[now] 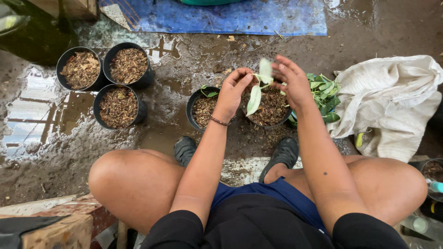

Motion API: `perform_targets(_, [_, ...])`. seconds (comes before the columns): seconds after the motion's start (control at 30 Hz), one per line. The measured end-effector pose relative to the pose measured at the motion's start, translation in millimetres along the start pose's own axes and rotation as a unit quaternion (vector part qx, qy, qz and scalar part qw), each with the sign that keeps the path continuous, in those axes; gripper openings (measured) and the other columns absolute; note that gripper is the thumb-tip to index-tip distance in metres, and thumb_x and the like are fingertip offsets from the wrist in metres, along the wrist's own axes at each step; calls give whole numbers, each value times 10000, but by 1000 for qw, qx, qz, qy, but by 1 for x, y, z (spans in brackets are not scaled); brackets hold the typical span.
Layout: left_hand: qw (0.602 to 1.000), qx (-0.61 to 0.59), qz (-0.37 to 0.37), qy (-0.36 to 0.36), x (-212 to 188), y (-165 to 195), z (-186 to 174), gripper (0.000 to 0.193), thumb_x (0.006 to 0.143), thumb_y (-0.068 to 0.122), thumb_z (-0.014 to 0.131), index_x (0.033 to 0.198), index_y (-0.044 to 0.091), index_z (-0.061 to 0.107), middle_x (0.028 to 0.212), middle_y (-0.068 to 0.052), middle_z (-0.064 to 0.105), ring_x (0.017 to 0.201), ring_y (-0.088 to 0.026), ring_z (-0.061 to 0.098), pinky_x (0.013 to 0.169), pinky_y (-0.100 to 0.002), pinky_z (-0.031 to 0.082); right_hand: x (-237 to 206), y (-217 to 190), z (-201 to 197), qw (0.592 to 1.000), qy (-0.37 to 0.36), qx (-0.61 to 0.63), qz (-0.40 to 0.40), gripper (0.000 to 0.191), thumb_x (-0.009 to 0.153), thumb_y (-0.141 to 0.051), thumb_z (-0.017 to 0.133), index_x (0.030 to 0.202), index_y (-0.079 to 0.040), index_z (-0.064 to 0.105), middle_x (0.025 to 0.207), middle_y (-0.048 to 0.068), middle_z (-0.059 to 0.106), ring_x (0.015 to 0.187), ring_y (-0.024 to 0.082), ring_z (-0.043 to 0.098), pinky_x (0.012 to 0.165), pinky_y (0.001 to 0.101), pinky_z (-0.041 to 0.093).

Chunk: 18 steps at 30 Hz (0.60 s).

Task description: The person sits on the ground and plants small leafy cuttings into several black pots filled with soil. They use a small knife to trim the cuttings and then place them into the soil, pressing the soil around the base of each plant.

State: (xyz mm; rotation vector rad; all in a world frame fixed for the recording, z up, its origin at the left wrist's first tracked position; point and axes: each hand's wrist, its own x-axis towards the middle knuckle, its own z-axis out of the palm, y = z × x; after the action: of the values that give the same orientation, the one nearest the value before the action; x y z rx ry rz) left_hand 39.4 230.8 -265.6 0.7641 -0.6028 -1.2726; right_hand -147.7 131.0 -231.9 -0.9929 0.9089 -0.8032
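Both hands over the middle black pot [270, 110] of bark mix — left hand [233, 92] pinching the stem of a pale-leafed cutting [256, 94], right hand [290, 80] gripping its top leaf. Smaller pot [200, 108] just left, three filled pots [117, 106] further left, loose green cuttings [325, 94] and a white sack [387, 99] to the right — wet muddy ground [60, 152] all round

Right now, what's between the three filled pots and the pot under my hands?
In the head view, a smaller black pot with a seedling stands between them, on wet muddy ground.
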Motion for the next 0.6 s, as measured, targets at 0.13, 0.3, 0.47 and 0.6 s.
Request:
perform_targets(0.13, [998,47,-21,31,-1,5,-15,155,1014,149,669,1129,47,677,1015,-25,731,916,-120,697,821,-294,573,-2,8,17,970,-22,-96,-220,180,1077,-112,629,1234,-41,680,1249,89,721,1148,159,672,1041,352,541])
perform_targets(0.3, [998,50,-22,29,-4,10,-31,140,1007,133,679,1111,40,664,1032,-25,730,956,-119,715,865,-291,589,-14,10,38,924,-127,-274,-233,247,947,-101,764,1162,-18,674,1170,78,718,1101,128,659,987,312,520])
perform_targets(0.47, [991,111,-61,43,-9,22,-50,151,991,157,690,1080,35,686,985,-35,748,895,-123,714,801,-281,578,-13,22,64,930,-115,-318,-145,243,905,-132,815,1092,-14,713,1007,40,747,934,96,665,847,278,540])
perform_targets(0.6, [975,204,-62,55,-15,33,-69,167,977,192,729,1042,38,718,946,-2,719,860,-88,660,725,-256,504,-5,37,77,943,-131,-283,-119,204,931,-133,793,1088,-16,738,984,17,761,904,75,694,814,253,558])
